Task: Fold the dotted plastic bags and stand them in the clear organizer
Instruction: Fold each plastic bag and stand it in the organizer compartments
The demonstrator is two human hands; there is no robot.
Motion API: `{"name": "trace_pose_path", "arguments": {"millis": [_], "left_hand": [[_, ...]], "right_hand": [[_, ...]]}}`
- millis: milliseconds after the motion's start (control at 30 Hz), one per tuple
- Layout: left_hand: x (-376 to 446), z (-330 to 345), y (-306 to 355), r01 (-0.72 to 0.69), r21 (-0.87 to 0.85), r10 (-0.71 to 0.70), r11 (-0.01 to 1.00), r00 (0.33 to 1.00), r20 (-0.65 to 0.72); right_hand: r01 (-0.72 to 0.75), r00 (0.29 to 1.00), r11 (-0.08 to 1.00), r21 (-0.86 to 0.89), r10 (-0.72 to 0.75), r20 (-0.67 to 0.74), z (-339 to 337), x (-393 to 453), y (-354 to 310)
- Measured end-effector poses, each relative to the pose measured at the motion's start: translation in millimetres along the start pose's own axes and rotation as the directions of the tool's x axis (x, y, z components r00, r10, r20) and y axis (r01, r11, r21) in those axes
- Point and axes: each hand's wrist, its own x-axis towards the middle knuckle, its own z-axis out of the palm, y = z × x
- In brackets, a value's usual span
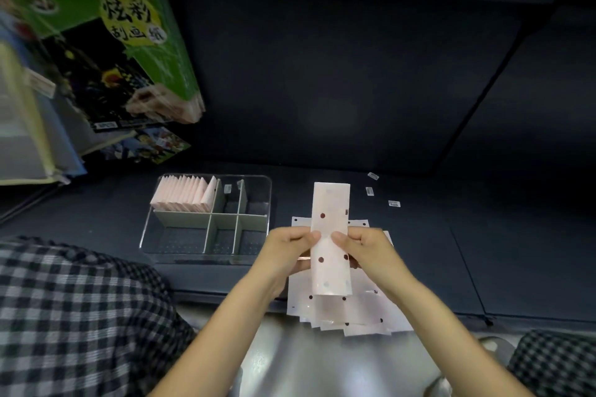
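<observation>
Dark bench (354, 126), dim room: my left hand (287, 248) and right hand (361, 248) pinch a folded dotted bag (330, 235) above the stack of flat bags (354, 316). The clear organizer (206, 219) holds folded bags (182, 193); the blurred packaging (96, 42) at left is cut off.

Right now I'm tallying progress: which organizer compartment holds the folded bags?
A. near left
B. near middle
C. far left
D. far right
C: the row of folded bags stands upright in the far-left compartment of the clear organizer; the near compartments show only bare floor.
</observation>
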Motion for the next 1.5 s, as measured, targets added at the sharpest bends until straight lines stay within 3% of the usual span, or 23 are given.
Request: {"name": "trace_pose_path", "arguments": {"millis": [400,533,700,833,967,1100,1200,1300,1433,1500], "left_hand": [[-10,-19,10,-0.07,-0.028,0.073,0.997,0.988,0.135],[-11,-22,10,-0.075,-0.012,0.076,0.997,0.985,0.157],[-8,-22,7,0.021,-0.161,0.0,0.987,0.992,0.126],[-9,-12,-4,0.049,-0.064,-0.043,0.997,0.994,0.104],[-9,-11,-4,-0.122,0.041,0.123,0.992,0.992,-0.032],[-10,-12,-3,-0.365,0.428,0.397,0.827,0.918,0.015],[-12,-10,-6,-0.417,0.485,0.438,0.768,0.896,0.077],[-7,-15,-10,-0.338,0.435,0.354,0.835,0.934,0.046],[-3,-31,-12,-0.089,0.266,0.071,0.96,0.994,0.078],[-1,-35,-15,-0.026,0.174,0.019,0.984,0.999,0.039]], "right_hand": [[0.02,0.997,0.976,0.217,-0.035,0.064,-4,-12,-3],[0.048,0.999,0.976,0.211,-0.051,0.006,0,-13,-2],[0.161,0.983,0.978,0.133,-0.148,-0.105,4,-13,-3],[0.223,0.967,0.972,0.077,-0.211,-0.141,8,-14,-1],[0.226,0.97,0.974,-0.022,-0.227,-0.087,5,-13,-2],[0.194,0.981,0.965,-0.179,-0.196,0.007,4,-13,-3],[0.202,0.979,0.919,-0.34,-0.193,0.061,6,-11,2],[0.193,0.981,0.92,-0.341,-0.188,0.046,6,-8,2],[0.131,0.989,0.982,-0.139,-0.139,-0.049,6,-5,-2],[0.077,0.984,0.997,-0.017,-0.079,-0.158,12,-3,0]]}}
